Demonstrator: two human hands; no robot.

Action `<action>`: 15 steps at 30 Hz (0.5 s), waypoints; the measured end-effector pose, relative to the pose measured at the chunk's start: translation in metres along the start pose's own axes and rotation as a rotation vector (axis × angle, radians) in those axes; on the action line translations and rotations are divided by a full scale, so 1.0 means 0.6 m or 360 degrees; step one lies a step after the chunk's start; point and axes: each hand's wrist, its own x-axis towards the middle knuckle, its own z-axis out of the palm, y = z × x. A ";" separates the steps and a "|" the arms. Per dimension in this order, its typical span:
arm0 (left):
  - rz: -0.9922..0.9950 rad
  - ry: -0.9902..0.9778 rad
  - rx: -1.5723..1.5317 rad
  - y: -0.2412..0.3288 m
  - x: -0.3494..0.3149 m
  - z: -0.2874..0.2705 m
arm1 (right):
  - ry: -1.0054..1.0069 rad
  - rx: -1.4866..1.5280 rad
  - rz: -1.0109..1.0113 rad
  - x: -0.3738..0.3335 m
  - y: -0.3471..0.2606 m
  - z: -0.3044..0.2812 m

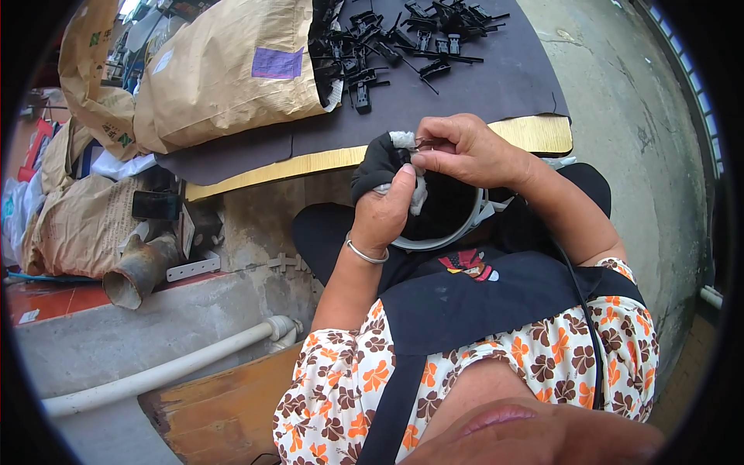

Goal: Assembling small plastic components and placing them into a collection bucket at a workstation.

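My left hand (pixel 382 215) is closed on a piece of black fabric with a pale fluffy lining (pixel 372 167), its thumb pressed along the edge. My right hand (pixel 473 153) meets it from the right, thumb and forefinger pinched together at the fluffy edge. Something small and dark shows between those fingertips, too small to name. Both hands are above a round bucket (pixel 459 235) with a pale rim and a dark inside, which sits at my lap.
Black plastic pieces with thin stems (pixel 422 39) lie heaped on the dark-covered table (pixel 511 77). Beside them rests a large brown paper sack (pixel 225 74), open toward the heap. At left are another paper sack (pixel 81 225), a rusty pipe piece (pixel 139 271) and a white pipe (pixel 170 368).
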 end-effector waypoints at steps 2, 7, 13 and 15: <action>0.0108 0.0070 0.0101 0.001 -0.001 -0.001 | -0.0089 -0.0267 -0.0124 -0.001 0.002 -0.001; 0.0218 0.0100 0.0363 0.002 0.002 0.006 | -0.0164 -0.0336 0.0032 0.000 -0.009 0.003; 0.0685 0.0033 0.0945 0.007 0.011 0.000 | -0.0090 -0.0146 0.0151 -0.001 -0.002 0.027; 0.0620 0.0085 0.0865 0.015 0.006 0.008 | -0.0034 -0.0063 -0.0057 0.003 0.005 0.034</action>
